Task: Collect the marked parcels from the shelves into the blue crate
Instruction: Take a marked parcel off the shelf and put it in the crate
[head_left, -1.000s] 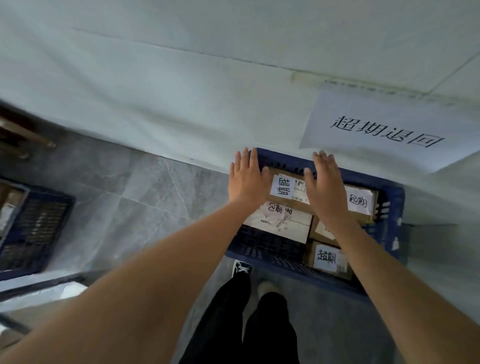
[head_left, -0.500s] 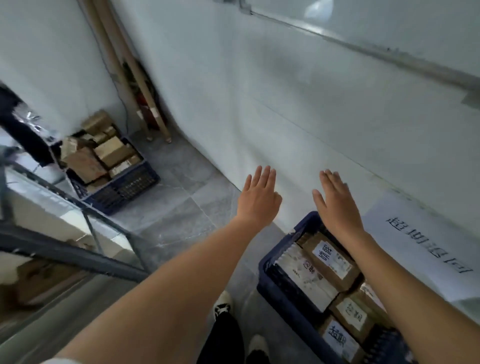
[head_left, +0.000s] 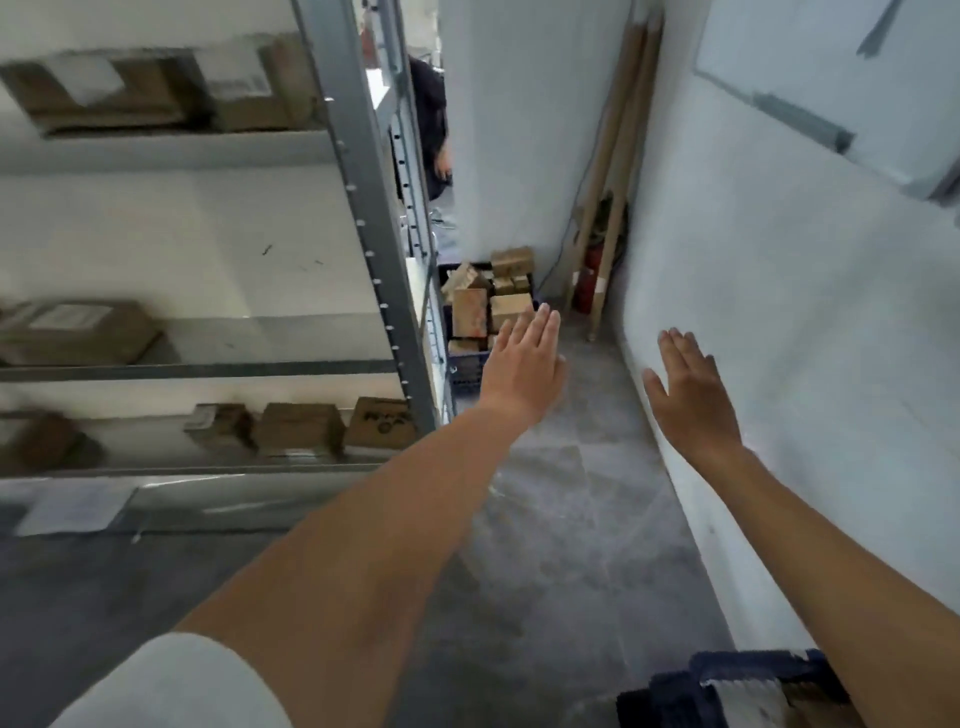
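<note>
My left hand (head_left: 524, 364) and my right hand (head_left: 691, 395) are both stretched out in front of me with straight fingers, holding nothing. The blue crate (head_left: 691, 680) with marked parcels shows only as a corner at the bottom right, behind my right forearm. On the left stands a grey metal shelf rack (head_left: 358, 171). Brown cardboard parcels lie on its levels: a row on the low shelf (head_left: 298, 428), one on the middle shelf (head_left: 78, 332), and some on the top shelf (head_left: 156, 88). The picture is blurred, so marks on them are hard to read.
A second blue crate (head_left: 467, 369) piled with brown boxes stands on the floor at the far end of the aisle. Wooden poles (head_left: 613, 171) and a red extinguisher (head_left: 587, 283) lean in the corner. A white wall (head_left: 805, 312) runs along the right. A person (head_left: 431, 124) stands beyond the rack.
The view has swung left and up, away from the blue crate toward the shelf rack. Both hands left the parcels in the crate and now hang in the air, empty.
</note>
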